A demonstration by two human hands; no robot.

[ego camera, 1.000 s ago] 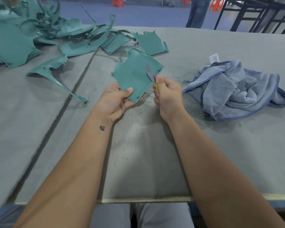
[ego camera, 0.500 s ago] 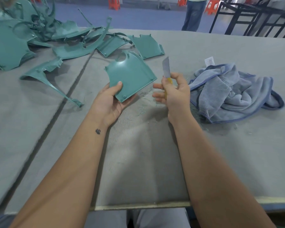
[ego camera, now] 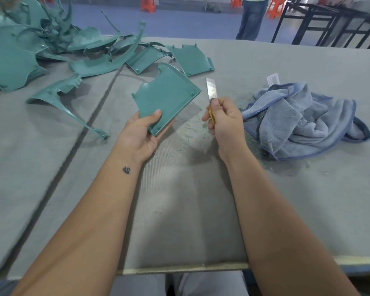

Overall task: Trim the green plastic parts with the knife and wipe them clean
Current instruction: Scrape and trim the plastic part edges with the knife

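Note:
My left hand grips the near corner of a flat green plastic panel, thumb on top, holding it tilted above the table. My right hand holds a knife by its yellow handle, the bare blade pointing up and away. The blade stands a short gap to the right of the panel's edge and does not touch it. A crumpled blue-grey cloth lies on the table just right of my right hand. Thin green shavings are scattered on the felt between my hands.
A heap of green plastic parts fills the table's far left, with a long curved piece nearer. A dark seam crosses the grey felt table. A person, orange stools and black frames stand beyond the far edge.
The knife has come off the panel's right edge and now stands upright, apart from it. My left hand has lifted and tilted the panel slightly leftward.

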